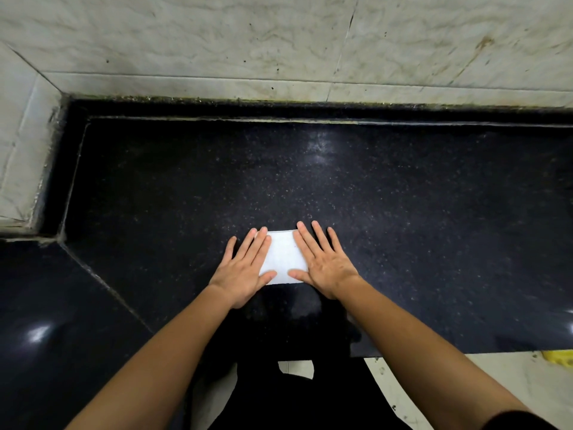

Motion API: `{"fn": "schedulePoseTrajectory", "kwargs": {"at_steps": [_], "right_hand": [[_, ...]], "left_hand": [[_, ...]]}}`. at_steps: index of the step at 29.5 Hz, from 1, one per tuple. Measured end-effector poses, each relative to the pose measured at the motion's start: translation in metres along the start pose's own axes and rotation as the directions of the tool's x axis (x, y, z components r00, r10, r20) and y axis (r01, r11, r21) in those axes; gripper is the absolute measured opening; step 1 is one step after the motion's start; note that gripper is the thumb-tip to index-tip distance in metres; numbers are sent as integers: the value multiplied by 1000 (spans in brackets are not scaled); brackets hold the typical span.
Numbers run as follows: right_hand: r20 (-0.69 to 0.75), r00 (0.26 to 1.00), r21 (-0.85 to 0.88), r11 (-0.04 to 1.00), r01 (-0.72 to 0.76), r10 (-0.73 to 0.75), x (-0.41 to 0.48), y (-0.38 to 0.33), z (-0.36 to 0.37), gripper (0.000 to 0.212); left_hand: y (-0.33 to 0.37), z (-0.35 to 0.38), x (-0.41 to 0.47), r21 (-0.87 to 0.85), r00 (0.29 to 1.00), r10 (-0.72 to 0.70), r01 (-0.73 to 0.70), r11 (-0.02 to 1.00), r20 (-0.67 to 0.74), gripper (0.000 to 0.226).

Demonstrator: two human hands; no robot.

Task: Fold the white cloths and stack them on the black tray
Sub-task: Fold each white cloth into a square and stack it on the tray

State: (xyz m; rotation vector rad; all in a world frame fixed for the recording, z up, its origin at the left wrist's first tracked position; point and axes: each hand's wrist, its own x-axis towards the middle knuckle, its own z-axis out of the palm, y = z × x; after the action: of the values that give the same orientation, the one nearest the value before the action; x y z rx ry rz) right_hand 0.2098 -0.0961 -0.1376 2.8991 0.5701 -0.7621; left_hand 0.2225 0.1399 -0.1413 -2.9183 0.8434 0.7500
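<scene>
A small folded white cloth (pixel 282 257) lies flat on the black speckled counter (pixel 403 212), near its front edge. My left hand (pixel 245 268) presses flat on the cloth's left side with straight, spread fingers. My right hand (pixel 322 262) presses flat on its right side the same way. Only the middle strip of the cloth shows between the two hands. No black tray is in view.
A pale marble wall (pixel 279 41) rises behind the counter and along the left. A lower black surface (pixel 46 321) adjoins the counter at the left. Light floor tiles (pixel 496 383) and a yellow object (pixel 558 358) show at the lower right.
</scene>
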Motion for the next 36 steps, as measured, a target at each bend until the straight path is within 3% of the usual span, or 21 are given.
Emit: {"fn": "schedulePoseTrajectory", "kwargs": {"at_steps": [5, 8, 10, 13, 15, 19, 21, 25, 30, 36], "right_hand": [[22, 1000, -16, 1000, -1, 1, 1, -2, -9, 95], [-120, 989, 173, 983, -65, 86, -15, -4, -7, 87], [-172, 963, 344, 929, -139, 208, -28, -10, -5, 76], [-154, 893, 545, 791, -279, 422, -44, -20, -3, 60], [-80, 859, 674, 662, -328, 507, -45, -24, -5, 50], [133, 795, 807, 401, -433, 591, -44, -34, -12, 40], [206, 766, 816, 326, -478, 608, -46, -38, -13, 39], [259, 744, 800, 294, -523, 616, -51, -41, -11, 39], [284, 767, 794, 307, -525, 576, -53, -45, -14, 34], [278, 790, 771, 363, -523, 546, -48, -47, -21, 31]], "left_hand": [[0, -5, -3, 0, 1000, -3, 3, 1000, 29, 88], [8, -14, -3, -5, 999, -49, 49, 999, 21, 90], [14, -19, -8, -89, 990, -124, 118, 989, -62, 83], [23, -16, -20, -180, 945, -238, 200, 963, -225, 68], [30, -15, -28, -250, 909, -334, 273, 929, -249, 61], [40, -20, -41, -386, 871, -485, 423, 820, -75, 59], [44, -17, -46, -433, 861, -508, 464, 773, 17, 60], [46, -14, -50, -496, 839, -531, 516, 699, 124, 60], [34, -25, -36, -309, 895, -420, 362, 879, -147, 55], [29, -40, -3, -198, 969, -217, 191, 961, -117, 47]]}}
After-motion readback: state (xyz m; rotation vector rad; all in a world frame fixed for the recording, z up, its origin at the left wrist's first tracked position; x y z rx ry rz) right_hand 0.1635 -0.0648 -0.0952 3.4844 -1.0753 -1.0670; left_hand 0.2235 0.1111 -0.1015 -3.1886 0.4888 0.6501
